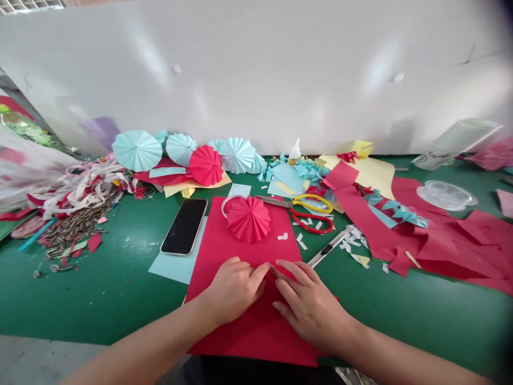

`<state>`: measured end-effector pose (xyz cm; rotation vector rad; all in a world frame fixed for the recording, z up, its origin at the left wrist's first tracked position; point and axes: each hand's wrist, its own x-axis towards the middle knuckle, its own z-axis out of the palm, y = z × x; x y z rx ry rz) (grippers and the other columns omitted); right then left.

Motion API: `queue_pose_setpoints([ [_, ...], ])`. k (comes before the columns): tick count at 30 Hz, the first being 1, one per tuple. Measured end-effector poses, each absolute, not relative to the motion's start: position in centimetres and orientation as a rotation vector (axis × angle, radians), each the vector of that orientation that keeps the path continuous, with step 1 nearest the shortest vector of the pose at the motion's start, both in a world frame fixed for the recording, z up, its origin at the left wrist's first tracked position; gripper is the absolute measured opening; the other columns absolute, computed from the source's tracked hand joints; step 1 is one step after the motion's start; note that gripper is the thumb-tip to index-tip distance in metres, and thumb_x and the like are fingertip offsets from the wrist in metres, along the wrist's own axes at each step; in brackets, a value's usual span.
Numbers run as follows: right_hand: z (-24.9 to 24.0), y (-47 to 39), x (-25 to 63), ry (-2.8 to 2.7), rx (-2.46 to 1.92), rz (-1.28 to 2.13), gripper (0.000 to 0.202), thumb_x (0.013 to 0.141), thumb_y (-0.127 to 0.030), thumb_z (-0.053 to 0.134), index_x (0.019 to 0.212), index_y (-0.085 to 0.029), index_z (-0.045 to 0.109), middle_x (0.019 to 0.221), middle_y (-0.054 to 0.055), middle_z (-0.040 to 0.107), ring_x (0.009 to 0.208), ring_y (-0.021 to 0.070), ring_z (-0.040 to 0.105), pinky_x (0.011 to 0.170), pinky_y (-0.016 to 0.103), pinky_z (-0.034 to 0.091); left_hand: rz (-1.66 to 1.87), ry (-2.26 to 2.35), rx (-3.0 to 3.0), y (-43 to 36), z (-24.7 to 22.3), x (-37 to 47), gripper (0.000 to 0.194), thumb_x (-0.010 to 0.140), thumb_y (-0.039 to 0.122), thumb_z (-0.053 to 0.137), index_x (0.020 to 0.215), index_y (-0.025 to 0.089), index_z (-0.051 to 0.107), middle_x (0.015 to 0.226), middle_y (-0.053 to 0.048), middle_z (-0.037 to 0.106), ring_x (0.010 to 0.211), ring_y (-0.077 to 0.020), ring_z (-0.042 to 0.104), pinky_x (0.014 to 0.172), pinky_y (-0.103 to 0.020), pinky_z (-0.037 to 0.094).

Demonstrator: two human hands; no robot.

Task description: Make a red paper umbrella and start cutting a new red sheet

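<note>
My left hand (pixel 237 287) is curled over the red paper sheet (pixel 224 334), its thumb and index finger brought together. Whatever lies between them, if anything, is hidden. Close beside it, my right hand (pixel 310 299) has its fingers stretched out and apart, the tips near the left index finger and low over the same sheet. Just beyond both hands, a pleated red paper rosette (pixel 248 219) rests on the sheet, partly over a white ring (pixel 225 207). A small white paper scrap (pixel 282 236) lies to the rosette's right.
Scissors (pixel 312 206) and a utility knife (pixel 329 246) lie right of the sheet, near white clippings. A phone (pixel 184 226) rests on blue paper at left. Blue rosettes (pixel 137 151) line the wall. Red paper offcuts (pixel 433 246) spread rightward; seed shells (pixel 78 227) pile up at left.
</note>
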<state>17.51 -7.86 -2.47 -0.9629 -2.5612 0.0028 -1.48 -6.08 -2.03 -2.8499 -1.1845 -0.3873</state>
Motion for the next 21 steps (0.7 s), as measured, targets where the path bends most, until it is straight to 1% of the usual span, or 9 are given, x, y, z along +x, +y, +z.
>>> queue_pose_setpoints([
  [2,-2.28,-7.8,17.55,-2.558,-0.958,-0.009,0.019,0.082,-0.02,0.046,0.097,-0.013,0.056,0.097,0.007,0.065,0.11,0.0266,0.045,0.089,0.043,0.036,-0.404,-1.15,-2.847,-6.06,-2.09,-1.51,0.028,0.083,0.02,0.046,0.109,0.011,0.052,0.068,-0.004,0.065,0.06,-0.0172,0.06,0.058,-0.031,0.043],
  [5,-1.89,-7.7,17.61,-2.531,-0.943,-0.053,0.02,0.083,-0.019,0.044,0.099,-0.013,0.056,0.102,0.009,0.064,0.108,0.0259,0.048,0.087,0.043,0.038,-0.41,-1.122,-2.843,-6.0,-2.12,-1.47,0.022,0.084,0.018,0.044,0.101,0.011,0.056,0.066,-0.003,0.065,0.058,-0.0168,0.059,0.055,-0.031,0.042],
  [7,-1.73,-7.65,17.64,-2.517,-0.937,-0.073,0.02,0.084,-0.018,0.043,0.099,-0.014,0.056,0.101,0.01,0.064,0.107,0.0252,0.049,0.087,0.042,0.038,-0.408,-1.118,-2.844,-5.97,-2.13,-1.41,0.021,0.085,0.019,0.043,0.098,0.011,0.057,0.066,-0.003,0.064,0.057,-0.0168,0.059,0.054,-0.031,0.041],
  [11,-1.93,-7.62,17.63,-2.556,-0.956,-0.053,0.021,0.084,-0.019,0.043,0.1,-0.013,0.056,0.102,0.01,0.064,0.109,0.0253,0.047,0.088,0.043,0.037,-0.359,-1.099,-2.856,-5.95,-2.21,-1.41,0.024,0.082,0.014,0.045,0.104,0.01,0.054,0.066,-0.002,0.064,0.058,-0.017,0.058,0.055,-0.031,0.041],
  [13,-2.11,-7.63,17.6,-2.581,-0.964,-0.038,0.021,0.084,-0.019,0.043,0.099,-0.013,0.056,0.105,0.01,0.063,0.11,0.0258,0.046,0.089,0.044,0.037,-0.332,-1.123,-2.851,-5.97,-2.22,-1.46,0.023,0.081,0.013,0.044,0.102,0.01,0.054,0.066,-0.003,0.063,0.058,-0.0173,0.058,0.056,-0.031,0.041],
  [15,-2.19,-7.63,17.57,-2.604,-0.979,-0.024,0.022,0.083,-0.02,0.043,0.1,-0.013,0.056,0.109,0.011,0.062,0.112,0.0266,0.044,0.089,0.045,0.036,-0.312,-1.155,-2.848,-6.01,-2.18,-1.48,0.019,0.081,0.012,0.044,0.096,0.011,0.056,0.064,-0.003,0.062,0.057,-0.0176,0.057,0.056,-0.032,0.041],
  [17,-2.14,-7.62,17.53,-2.634,-1.001,0.0,0.026,0.083,-0.021,0.043,0.105,-0.013,0.055,0.115,0.011,0.059,0.114,0.0274,0.042,0.09,0.046,0.037,-0.304,-1.153,-2.861,-6.03,-2.1,-1.44,0.014,0.081,0.012,0.043,0.086,0.013,0.056,0.062,-0.002,0.06,0.056,-0.0174,0.056,0.057,-0.032,0.041],
  [21,-1.84,-7.56,17.53,-2.697,-1.044,0.069,0.033,0.082,-0.025,0.045,0.112,-0.012,0.052,0.126,0.011,0.05,0.12,0.0297,0.036,0.092,0.048,0.036,-0.317,-1.099,-2.884,-6.05,-1.96,-1.32,0.013,0.081,0.012,0.043,0.073,0.015,0.053,0.061,-0.001,0.059,0.056,-0.0167,0.055,0.057,-0.031,0.04],
])
